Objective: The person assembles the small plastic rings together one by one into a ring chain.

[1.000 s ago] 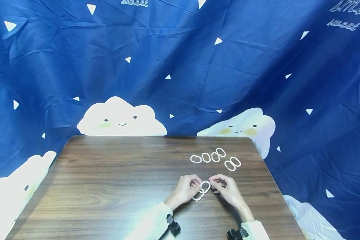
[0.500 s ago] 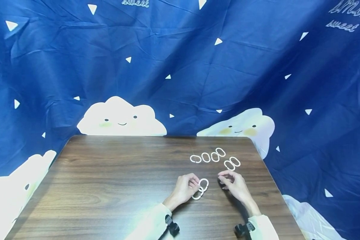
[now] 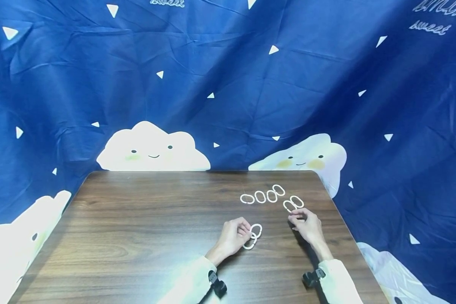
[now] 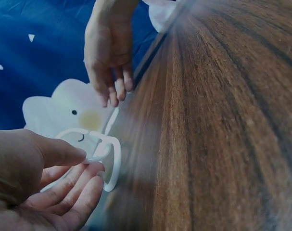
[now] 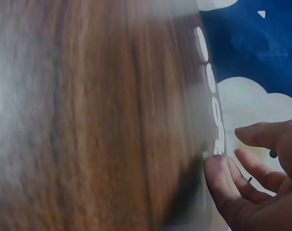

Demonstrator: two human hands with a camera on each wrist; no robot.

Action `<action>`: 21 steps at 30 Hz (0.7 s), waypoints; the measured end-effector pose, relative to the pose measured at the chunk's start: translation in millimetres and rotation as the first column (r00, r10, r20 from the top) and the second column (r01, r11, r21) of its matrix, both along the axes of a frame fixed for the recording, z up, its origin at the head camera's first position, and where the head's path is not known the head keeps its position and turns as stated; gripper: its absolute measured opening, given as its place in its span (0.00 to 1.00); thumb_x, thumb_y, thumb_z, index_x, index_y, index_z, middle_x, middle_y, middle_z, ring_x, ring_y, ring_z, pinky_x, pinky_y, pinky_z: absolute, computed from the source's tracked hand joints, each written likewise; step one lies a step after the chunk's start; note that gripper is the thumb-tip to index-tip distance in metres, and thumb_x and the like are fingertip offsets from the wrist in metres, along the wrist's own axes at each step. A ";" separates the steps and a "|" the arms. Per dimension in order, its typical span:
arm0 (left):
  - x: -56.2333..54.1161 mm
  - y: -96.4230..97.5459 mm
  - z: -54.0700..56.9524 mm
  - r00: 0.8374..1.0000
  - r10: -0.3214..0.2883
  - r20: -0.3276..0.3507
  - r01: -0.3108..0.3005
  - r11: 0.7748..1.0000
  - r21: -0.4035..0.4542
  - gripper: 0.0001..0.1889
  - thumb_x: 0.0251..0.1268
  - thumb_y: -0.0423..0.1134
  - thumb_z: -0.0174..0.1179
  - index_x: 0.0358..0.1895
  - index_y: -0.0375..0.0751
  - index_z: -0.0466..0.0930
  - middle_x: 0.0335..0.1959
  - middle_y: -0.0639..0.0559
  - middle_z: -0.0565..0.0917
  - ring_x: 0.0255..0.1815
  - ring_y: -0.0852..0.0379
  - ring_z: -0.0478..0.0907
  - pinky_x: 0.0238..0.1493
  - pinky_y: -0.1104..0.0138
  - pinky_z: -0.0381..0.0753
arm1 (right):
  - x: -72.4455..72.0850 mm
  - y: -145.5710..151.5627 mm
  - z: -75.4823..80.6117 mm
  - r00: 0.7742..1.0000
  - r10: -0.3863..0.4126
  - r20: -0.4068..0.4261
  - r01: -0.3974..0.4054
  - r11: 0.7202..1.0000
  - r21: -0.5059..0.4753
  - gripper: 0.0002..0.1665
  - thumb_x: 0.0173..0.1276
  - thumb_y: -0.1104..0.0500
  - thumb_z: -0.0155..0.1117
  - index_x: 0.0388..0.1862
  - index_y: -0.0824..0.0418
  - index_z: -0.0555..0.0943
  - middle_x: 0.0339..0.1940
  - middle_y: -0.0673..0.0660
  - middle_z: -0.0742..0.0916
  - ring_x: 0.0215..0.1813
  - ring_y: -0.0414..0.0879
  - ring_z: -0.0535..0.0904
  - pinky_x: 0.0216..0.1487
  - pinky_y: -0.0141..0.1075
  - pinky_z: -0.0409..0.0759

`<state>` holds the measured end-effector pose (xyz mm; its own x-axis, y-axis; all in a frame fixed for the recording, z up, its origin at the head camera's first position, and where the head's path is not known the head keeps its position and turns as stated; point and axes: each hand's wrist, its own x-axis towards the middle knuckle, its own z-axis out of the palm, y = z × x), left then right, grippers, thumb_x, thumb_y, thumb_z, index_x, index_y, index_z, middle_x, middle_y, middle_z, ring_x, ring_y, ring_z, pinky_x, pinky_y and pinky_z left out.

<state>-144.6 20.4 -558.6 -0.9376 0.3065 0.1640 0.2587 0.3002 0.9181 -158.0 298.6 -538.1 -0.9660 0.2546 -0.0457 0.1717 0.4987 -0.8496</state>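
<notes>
My left hand (image 3: 232,237) pinches white plastic oval chain links (image 3: 261,230) between thumb and fingers, above the table. Two links hook through each other there, and the left wrist view shows the thumb on one link (image 4: 118,159). To the right, my right hand (image 3: 309,226) hovers at the near side of a pair of white links (image 3: 303,204) lying on the table. Its fingertips partly cover the nearer link in the head view. Thumb and fingers are apart in the right wrist view, with nothing seen held; whether the index finger touches a link I cannot tell.
Several more white links (image 3: 266,196) lie in a row on the brown wooden table (image 3: 144,236), behind the hands. The table's right edge (image 3: 340,215) runs beyond my right hand. A blue curtain (image 3: 228,84) with clouds hangs behind.
My right hand has let go of the linked pair and moved right and away from me, toward the pair of links on the table. My left hand keeps its grip, nearly still.
</notes>
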 end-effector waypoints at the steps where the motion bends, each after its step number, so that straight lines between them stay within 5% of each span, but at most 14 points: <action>1: -0.2 -0.4 -0.1 1.000 0.000 0.003 0.000 1.000 0.001 0.04 0.59 0.24 0.68 0.34 0.34 0.83 0.28 0.44 0.89 0.26 0.69 0.80 0.32 0.78 0.82 | -1.7 1.3 -0.8 1.000 -0.011 0.006 0.011 1.000 0.007 0.19 0.69 0.63 0.71 0.55 0.72 0.81 0.47 0.69 0.91 0.32 0.27 0.86 0.35 0.30 0.89; 9: -0.1 -0.8 0.7 1.000 0.010 0.013 -0.010 1.000 -0.006 0.05 0.59 0.24 0.68 0.34 0.35 0.83 0.28 0.44 0.89 0.27 0.65 0.83 0.32 0.78 0.82 | -11.2 9.6 -2.6 0.996 -0.089 0.003 0.087 0.984 0.157 0.25 0.64 0.55 0.78 0.54 0.68 0.83 0.46 0.66 0.92 0.24 0.26 0.81 0.36 0.17 0.76; 16: 2.6 0.7 1.5 1.000 0.007 0.026 -0.007 1.000 0.002 0.04 0.59 0.24 0.67 0.35 0.34 0.83 0.28 0.43 0.89 0.27 0.65 0.83 0.32 0.78 0.83 | -14.5 10.6 -2.4 0.993 -0.117 0.025 0.109 0.971 0.212 0.27 0.62 0.51 0.79 0.54 0.66 0.84 0.41 0.59 0.94 0.21 0.27 0.81 0.49 0.25 0.71; 21: 1.4 2.0 -0.5 1.000 0.013 0.011 -0.013 1.000 -0.012 0.05 0.57 0.24 0.67 0.34 0.35 0.83 0.28 0.44 0.89 0.26 0.67 0.82 0.31 0.79 0.82 | -19.2 10.9 -4.3 0.993 -0.120 0.021 0.115 0.981 0.153 0.28 0.61 0.53 0.79 0.54 0.69 0.83 0.40 0.64 0.93 0.19 0.28 0.81 0.34 0.20 0.79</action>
<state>-143.2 22.4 -559.1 -0.9433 0.2961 0.1499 0.2445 0.3146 0.9172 -177.1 309.5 -542.3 -0.9276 0.3727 -0.0266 0.2612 0.5959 -0.7594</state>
